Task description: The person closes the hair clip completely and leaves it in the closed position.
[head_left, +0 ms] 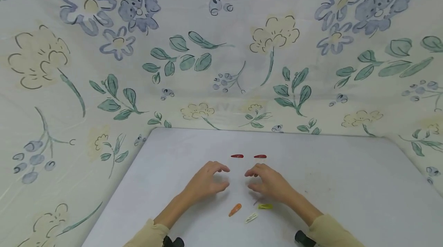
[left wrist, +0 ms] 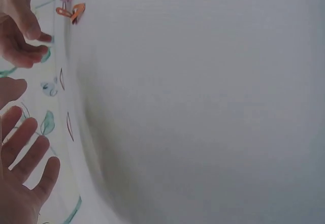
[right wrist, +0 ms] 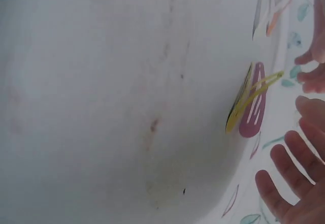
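Observation:
Both hands hover over the white table among small snap hair clips, and neither holds anything. My left hand (head_left: 209,179) has its fingers spread and loosely bent, with the thumb apart. Facing it across a small gap is my right hand (head_left: 270,182), fingers and thumb likewise apart. Beyond the fingertips lie two red hair clips, one on the left (head_left: 237,156) and one on the right (head_left: 260,156). Nearer the body are an orange clip (head_left: 235,210), a white clip (head_left: 251,217) and a yellow clip (head_left: 265,206). A purple clip (right wrist: 250,128) sits against the yellow one in the right wrist view.
The white tabletop (head_left: 346,185) spreads wide on both sides of the hands. Behind and left of it hangs a flower-printed cloth (head_left: 238,104). Small dark specks (right wrist: 154,125) mark the surface in the right wrist view.

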Available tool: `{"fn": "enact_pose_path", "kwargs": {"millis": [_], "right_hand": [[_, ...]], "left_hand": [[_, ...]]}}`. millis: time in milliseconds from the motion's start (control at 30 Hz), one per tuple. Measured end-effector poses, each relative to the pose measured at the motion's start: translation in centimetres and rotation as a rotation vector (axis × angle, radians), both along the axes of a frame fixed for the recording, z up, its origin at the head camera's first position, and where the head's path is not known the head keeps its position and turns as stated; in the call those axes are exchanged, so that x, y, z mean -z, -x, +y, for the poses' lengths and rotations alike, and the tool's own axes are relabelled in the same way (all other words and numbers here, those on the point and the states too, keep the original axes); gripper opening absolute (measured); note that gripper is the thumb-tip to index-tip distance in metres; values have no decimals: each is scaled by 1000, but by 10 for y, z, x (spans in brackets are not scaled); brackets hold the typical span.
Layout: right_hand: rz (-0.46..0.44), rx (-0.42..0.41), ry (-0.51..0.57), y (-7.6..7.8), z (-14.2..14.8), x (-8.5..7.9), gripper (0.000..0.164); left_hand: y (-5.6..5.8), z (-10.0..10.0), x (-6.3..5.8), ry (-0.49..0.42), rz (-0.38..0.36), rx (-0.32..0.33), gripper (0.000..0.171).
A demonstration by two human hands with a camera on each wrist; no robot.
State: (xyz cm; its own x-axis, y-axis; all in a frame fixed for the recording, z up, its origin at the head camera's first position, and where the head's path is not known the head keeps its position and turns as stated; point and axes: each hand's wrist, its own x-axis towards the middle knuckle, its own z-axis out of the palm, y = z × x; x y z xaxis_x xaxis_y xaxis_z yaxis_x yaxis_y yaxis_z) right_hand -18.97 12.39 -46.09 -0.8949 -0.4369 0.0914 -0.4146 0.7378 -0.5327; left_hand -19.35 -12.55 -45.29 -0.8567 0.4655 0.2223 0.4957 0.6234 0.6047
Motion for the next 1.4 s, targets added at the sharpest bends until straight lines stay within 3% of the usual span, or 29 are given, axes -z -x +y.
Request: {"fn": "enact_pose_path", "kwargs": {"millis": [133, 333, 633, 867, 1067, 1400], "right_hand": [[-16, -36, -24, -6, -3, -1, 28], [-14, -91, -48, -12, -7, 2, 27], [86, -155, -44, -16, -11, 6, 25], [95, -173, -13, -21, -13, 7, 24], [101, -215, 5, -25, -17, 11, 24], [142, -222, -94, -29, -23, 16, 17]], "left_hand": [[-11, -3, 3, 3, -28, 37, 34], [-21, -6, 9, 32, -12, 80, 34], [-34, -7, 14, 52, -37, 85, 36], [-48, -4, 18, 12, -48, 59, 37], [-58, 5, 22, 36, -5, 25, 35], [-65, 14, 25, 114, 50, -17, 29]]}}
